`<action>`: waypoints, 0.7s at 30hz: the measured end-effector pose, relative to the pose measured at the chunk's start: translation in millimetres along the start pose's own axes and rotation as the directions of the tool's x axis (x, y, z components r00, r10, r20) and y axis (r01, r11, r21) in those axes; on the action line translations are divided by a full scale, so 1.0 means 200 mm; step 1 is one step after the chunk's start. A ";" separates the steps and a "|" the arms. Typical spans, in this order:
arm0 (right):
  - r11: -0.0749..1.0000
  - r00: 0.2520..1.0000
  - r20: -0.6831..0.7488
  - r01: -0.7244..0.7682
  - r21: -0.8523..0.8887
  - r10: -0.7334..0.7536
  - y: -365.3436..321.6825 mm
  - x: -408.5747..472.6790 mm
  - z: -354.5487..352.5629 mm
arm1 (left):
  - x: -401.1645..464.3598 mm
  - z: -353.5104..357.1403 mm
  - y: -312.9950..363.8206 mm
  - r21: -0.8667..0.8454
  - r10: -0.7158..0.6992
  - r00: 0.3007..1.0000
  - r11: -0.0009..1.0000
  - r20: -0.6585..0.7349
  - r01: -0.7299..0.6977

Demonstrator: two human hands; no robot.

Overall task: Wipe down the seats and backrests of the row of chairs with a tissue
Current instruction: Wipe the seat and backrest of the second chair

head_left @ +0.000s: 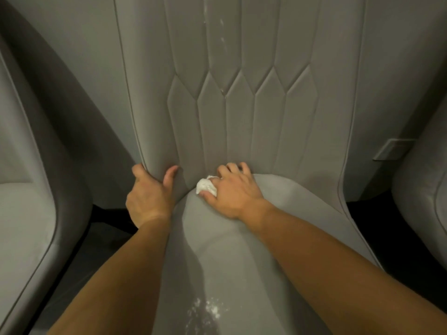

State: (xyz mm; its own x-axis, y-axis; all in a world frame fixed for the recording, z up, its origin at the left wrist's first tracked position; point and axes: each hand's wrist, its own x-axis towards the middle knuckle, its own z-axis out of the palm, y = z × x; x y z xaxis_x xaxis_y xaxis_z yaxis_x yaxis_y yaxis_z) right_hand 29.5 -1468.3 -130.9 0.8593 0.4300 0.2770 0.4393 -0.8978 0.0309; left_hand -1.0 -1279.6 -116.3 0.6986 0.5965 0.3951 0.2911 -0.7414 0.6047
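Crumpled tissue (206, 187) is pinched in the right hand (233, 189) at the seat (242, 238)–backrest (242, 112) crease; left hand (150, 192) grips the backrest edge at 9 o'clock; white specks (208, 308) at 6 o'clock are best gathered with slow, firm strokes.

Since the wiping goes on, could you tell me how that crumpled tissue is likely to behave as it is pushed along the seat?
The tissue looks soft and floppy: it is bunched under the right hand, so it will probably squash rather than slide stiffly. It seems very light. It may shed or tear; white flecks lie on the seat.
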 end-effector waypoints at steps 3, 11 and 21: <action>0.996 0.998 0.045 -0.047 -0.070 0.050 0.09 0.00 -0.02 | 0.00 0.00 -0.01 0.013 -0.010 1.000 1.000 0.000 0.010; 0.934 0.946 0.028 -0.314 -0.172 0.324 0.28 -0.15 -0.06 | 0.00 0.00 -0.01 0.010 0.026 1.000 1.000 -0.009 -0.026; 0.895 0.896 -0.034 -0.444 -0.043 0.443 0.35 -0.33 0.00 | -0.01 0.01 -0.01 -0.027 0.028 1.000 0.999 -0.013 -0.028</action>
State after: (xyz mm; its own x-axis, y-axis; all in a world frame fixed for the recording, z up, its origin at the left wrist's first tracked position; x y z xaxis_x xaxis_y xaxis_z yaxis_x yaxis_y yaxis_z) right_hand 4.1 -1560.0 -146.7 0.9555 -0.0157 0.2946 0.0002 -0.9986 -0.0538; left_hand -1.4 -1279.6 -119.4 0.6979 0.5798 0.4205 0.2539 -0.7493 0.6116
